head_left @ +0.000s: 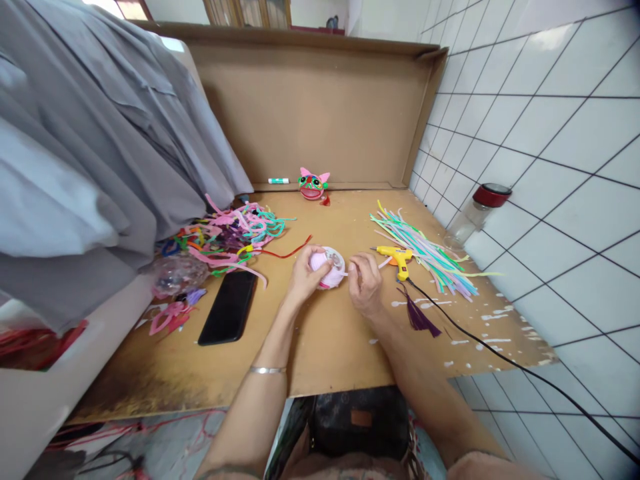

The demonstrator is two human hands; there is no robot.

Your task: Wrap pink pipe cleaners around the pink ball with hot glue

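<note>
Near the middle of the table my left hand [309, 275] grips a round lilac piece [334, 279] that looks wrapped in pipe cleaner, with a clear, shiny part showing at its top. My right hand [365, 280] is closed just to its right, pinching a pale lilac pipe cleaner [385, 262]. One end of that strip reaches the round piece; the other sticks out past my fingers. A yellow hot glue gun [399, 259] lies right of my right hand, and a dark purple tassel [419, 313] rests below it.
Loose pipe cleaners [425, 247] lie at the right, a tangled heap [240, 230] at the left. A black phone [229, 308] sits below the heap. At the back stand a colourful animal-face ornament [313, 185] and a glue stick [279, 181]. A red-lidded jar [473, 217] leans by the tiled wall.
</note>
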